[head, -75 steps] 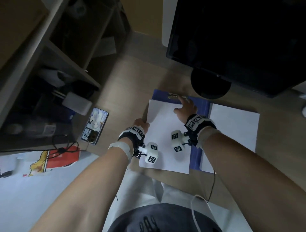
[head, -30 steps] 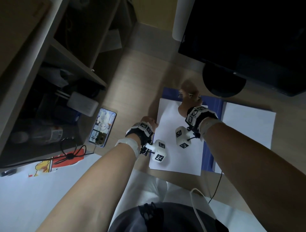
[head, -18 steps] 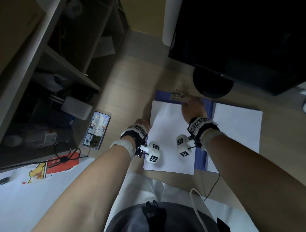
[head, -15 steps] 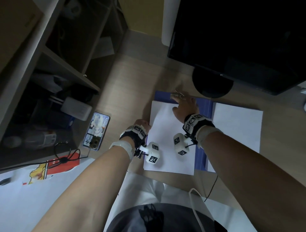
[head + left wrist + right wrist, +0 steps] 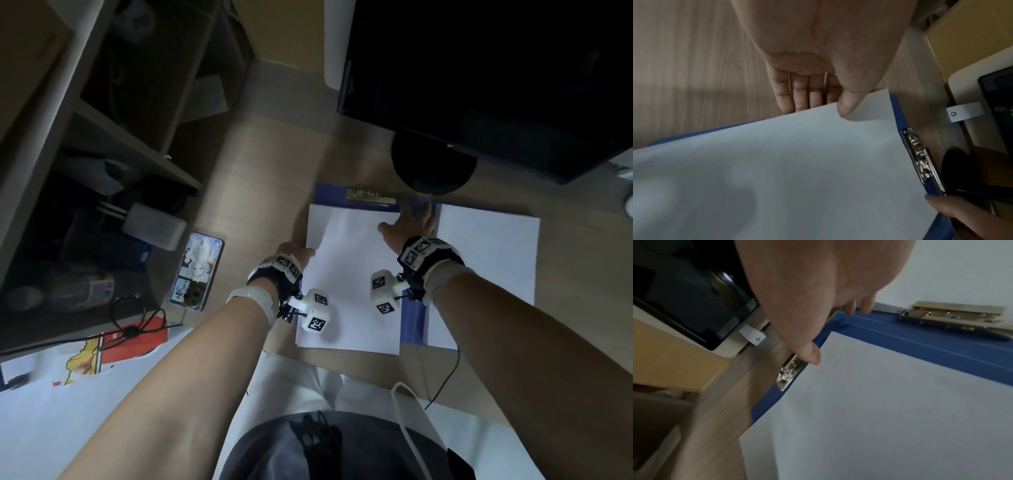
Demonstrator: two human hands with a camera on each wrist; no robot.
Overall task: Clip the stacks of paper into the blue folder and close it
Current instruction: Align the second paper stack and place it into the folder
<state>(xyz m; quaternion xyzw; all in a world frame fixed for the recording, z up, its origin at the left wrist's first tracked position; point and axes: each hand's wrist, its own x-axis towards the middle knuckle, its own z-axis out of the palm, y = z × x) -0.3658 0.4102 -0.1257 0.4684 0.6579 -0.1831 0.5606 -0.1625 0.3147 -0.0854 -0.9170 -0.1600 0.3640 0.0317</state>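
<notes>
The blue folder lies open on the desk. A white paper stack covers its left half, its top edge meeting the flat metal clip; whether the paper sits under the clip I cannot tell. My left hand pinches this stack's left edge, thumb on top and fingers beneath. My right hand rests open at the stack's top right corner, thumb near the clip, fingertips on the spine. A second stack lies on the right half beside another clip.
A black monitor on a round base stands just behind the folder. A phone lies to the left, near a shelf unit with clutter. A printed sheet and a black cable lie at the front left.
My right hand came off the top clip and slid right to the stack's corner. The clip, raised a moment ago, now lies flat. My left hand kept its hold on the left edge.
</notes>
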